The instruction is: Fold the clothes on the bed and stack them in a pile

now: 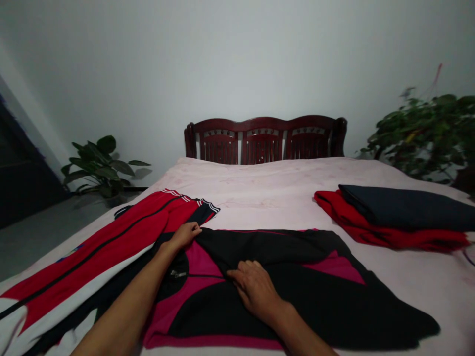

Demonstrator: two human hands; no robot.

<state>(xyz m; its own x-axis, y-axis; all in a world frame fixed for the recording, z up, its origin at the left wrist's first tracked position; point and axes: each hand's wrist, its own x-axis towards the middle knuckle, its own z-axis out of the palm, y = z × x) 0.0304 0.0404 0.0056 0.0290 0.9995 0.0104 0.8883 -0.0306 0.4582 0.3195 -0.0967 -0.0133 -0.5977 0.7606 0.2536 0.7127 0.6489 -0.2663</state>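
Observation:
A black and magenta zip jacket (315, 291) lies on the bed in front of me, its collar end to the left and a zip pull showing near the collar. My left hand (186, 232) is closed on the jacket's far left corner, fingers pinched around the cloth. Over the middle of the jacket, my right hand (254, 287) has its fingers curled in on the black fabric by a fold; its fingertips are partly hidden. One black part of the jacket is folded along the far side.
A red, white and navy jacket (122, 237) lies spread at left. Folded red cloth (401, 240) and folded navy cloth (411, 207) are stacked at right. Pink sheet (267, 193) covers the bed up to a dark wooden headboard (265, 141). Plants (100, 165) stand on both sides.

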